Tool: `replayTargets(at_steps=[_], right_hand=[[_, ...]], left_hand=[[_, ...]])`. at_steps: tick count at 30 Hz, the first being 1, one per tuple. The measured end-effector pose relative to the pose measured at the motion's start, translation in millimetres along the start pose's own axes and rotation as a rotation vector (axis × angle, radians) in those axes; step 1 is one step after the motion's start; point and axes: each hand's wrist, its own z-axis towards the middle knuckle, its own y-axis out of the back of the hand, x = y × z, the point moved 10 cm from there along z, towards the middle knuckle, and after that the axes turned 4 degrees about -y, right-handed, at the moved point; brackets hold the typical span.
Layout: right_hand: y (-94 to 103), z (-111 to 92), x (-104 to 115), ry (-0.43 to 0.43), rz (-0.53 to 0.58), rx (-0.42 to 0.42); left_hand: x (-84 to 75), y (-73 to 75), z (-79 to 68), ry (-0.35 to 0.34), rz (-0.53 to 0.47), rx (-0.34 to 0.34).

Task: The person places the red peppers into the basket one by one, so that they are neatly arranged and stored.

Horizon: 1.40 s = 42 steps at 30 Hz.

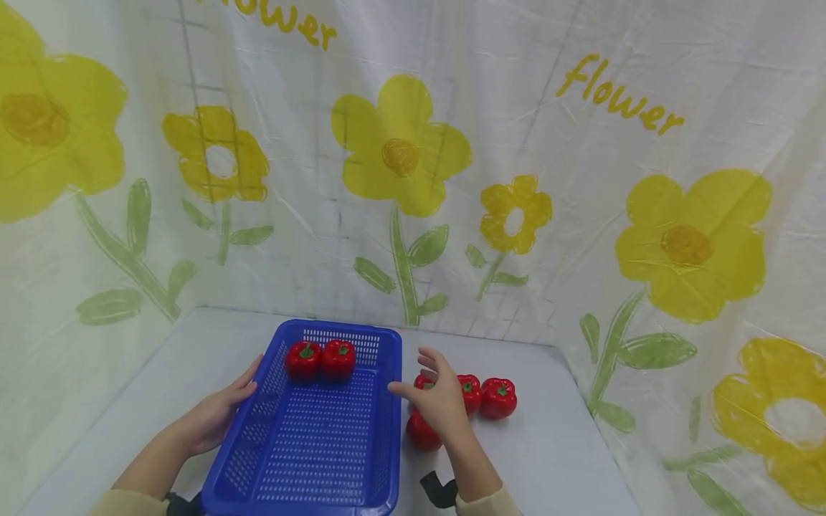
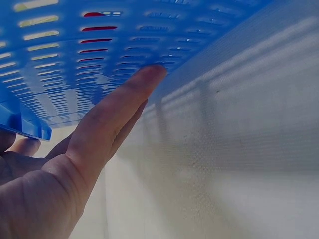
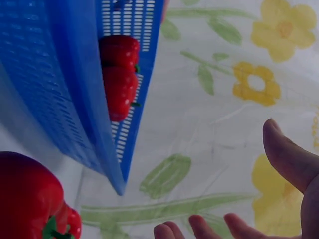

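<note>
Basket (image 1: 316,444) nr peppers (image 1: 422,432) behind R hand (image 1: 444,398)

The left hand (image 2: 65,172) holds a blue basket (image 2: 70,45), touching it where it has long holes (image 2: 41,35). I see something red (image 2: 98,28) through them.

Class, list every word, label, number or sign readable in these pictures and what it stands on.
"flower": printed cloth, upper right, head view.
"flower": same cloth, further left, partly cut by the top edge.
Yellow marks: right edge, right wrist view; cut off, unreadable.
Blue basket, red peppers: no readable text.
</note>
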Motion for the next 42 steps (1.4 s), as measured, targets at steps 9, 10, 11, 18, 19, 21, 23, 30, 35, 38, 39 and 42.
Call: replayTargets(at_steps=[9,10,11,18,19,21,23,30,35,38,39,42], right_hand=[[4.4,-3,-11,-0.019,-0.004,-0.013],[5.5,-4,-12,-0.025,-0.01,-0.019],[6.7,-4,-13,-0.025,-0.015,-0.026],[13.9,-9,-21,-0.033,-0.031,-0.055],[14.8,-10,-23,-0.033,-0.03,-0.059],[16.3,-11,-26,-0.035,-0.023,-0.062],[17.9,-11,-31,-0.038,-0.018,-0.066],[24.2,-12,-47,-0.084,-0.045,-0.099],[28.7,-15,-58,-0.132,-0.065,-0.125],[29.2,-17,-65,-0.166,-0.081,-0.136],[29.0,-17,-67,-0.175,-0.085,-0.14],[27.6,-19,-75,-0.208,-0.097,-0.15]], left_hand=[[1.8,2.1,1.4,0.003,0.003,0.0],[2.0,2.1,1.4,0.004,0.002,0.001],[1.8,2.1,1.4,0.004,0.005,0.001],[0.5,2.5,1.2,0.002,0.012,-0.002],[0.3,2.6,1.2,0.001,0.016,-0.003],[0.1,3.2,1.1,0.0,0.025,-0.008],[0.6,3.4,1.0,0.003,0.023,-0.011],[1.2,4.0,2.0,0.001,0.03,-0.02],[1.1,3.5,2.7,0.005,0.026,-0.022],[0.9,3.2,2.5,0.006,0.026,-0.024],[1.0,3.0,2.3,0.008,0.024,-0.025],[0.1,2.2,1.1,0.008,0.024,-0.023]])
